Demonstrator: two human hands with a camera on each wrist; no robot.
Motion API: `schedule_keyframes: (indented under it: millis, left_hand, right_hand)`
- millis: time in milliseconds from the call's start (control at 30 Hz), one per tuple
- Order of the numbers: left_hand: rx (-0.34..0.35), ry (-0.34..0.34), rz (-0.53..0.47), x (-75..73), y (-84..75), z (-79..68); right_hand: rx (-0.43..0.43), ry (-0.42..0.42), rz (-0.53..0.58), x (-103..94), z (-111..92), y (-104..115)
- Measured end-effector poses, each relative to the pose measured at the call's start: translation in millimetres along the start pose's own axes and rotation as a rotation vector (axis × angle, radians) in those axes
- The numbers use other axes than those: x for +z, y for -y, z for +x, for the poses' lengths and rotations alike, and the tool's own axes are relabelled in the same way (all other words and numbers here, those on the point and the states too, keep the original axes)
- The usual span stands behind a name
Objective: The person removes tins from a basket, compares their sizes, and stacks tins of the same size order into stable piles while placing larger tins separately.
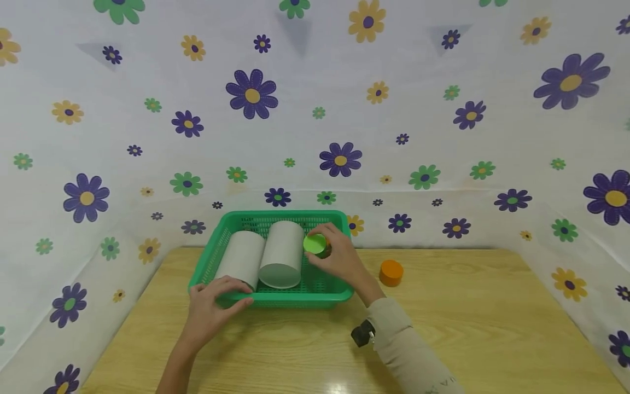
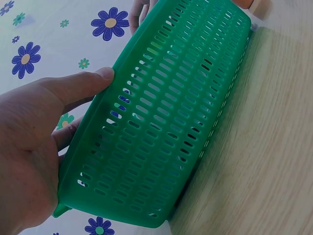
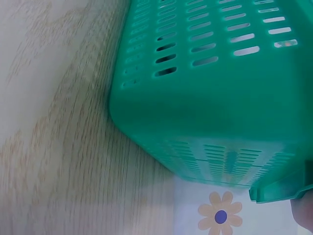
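Observation:
A green plastic basket (image 1: 305,298) stands on the wooden table, with two white cylinders lying side by side in it: a left one (image 1: 241,254) and a right one (image 1: 283,251). My left hand (image 1: 211,309) grips the front-left rim, thumb outside and fingers reaching over it; the left wrist view shows this thumb (image 2: 88,83) against the rim. Inside the basket's right part, my right hand (image 1: 337,254) holds a small round piece with a light green top (image 1: 315,244) between thumb and fingers. Its lower part is hidden. The right wrist view shows mostly the basket's outer corner (image 3: 195,107).
An orange short cylinder (image 1: 391,273) stands on the table (image 1: 458,317) to the right of the basket. Behind rises a white flower-print cloth (image 1: 295,137), close to the basket's back. A small black device (image 1: 363,333) sits at the right sleeve's cuff.

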State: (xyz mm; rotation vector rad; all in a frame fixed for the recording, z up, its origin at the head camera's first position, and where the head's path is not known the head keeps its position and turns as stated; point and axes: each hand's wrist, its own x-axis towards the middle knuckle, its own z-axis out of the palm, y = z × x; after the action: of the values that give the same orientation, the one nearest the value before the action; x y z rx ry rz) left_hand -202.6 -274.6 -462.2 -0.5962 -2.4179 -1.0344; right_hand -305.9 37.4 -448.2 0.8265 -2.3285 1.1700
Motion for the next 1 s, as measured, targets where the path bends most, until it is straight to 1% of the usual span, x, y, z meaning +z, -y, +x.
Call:
schedule_keyframes:
  millis: [100, 333, 433, 567, 633, 833, 1000]
  left_hand:
    - [0.013, 0.004, 0.003, 1.5, 0.0, 2.5]
    - [0.016, 0.008, 0.011, 3.1, -0.9, 5.7]
    - [-0.001, 0.015, 0.011, 3.8, -0.7, 3.2]
    - [-0.025, 0.019, 0.009, 4.0, -0.5, -3.7]
    - [-0.024, 0.014, 0.007, 3.4, -0.7, -5.6]
    - [-0.01, 0.003, 0.004, -0.1, -2.0, -3.4]
    - [-0.008, 0.005, 0.004, -2.6, -1.3, -3.4]
  right_hand:
    - [0.012, -0.012, 0.028, -3.5, -1, 0]
    - [0.015, -0.027, 0.027, -7.8, -2, 0]
    - [0.018, -0.028, 0.021, -7.4, -3, 1]
    - [0.023, -0.011, 0.031, -5.6, -5, 1]
    - [0.015, -0.006, 0.042, -5.4, -5, 3]
    - [0.01, 0.005, 0.055, -12.6, -7, 10]
    - [-0.003, -0.002, 0.063, -17.6, -15, 17]
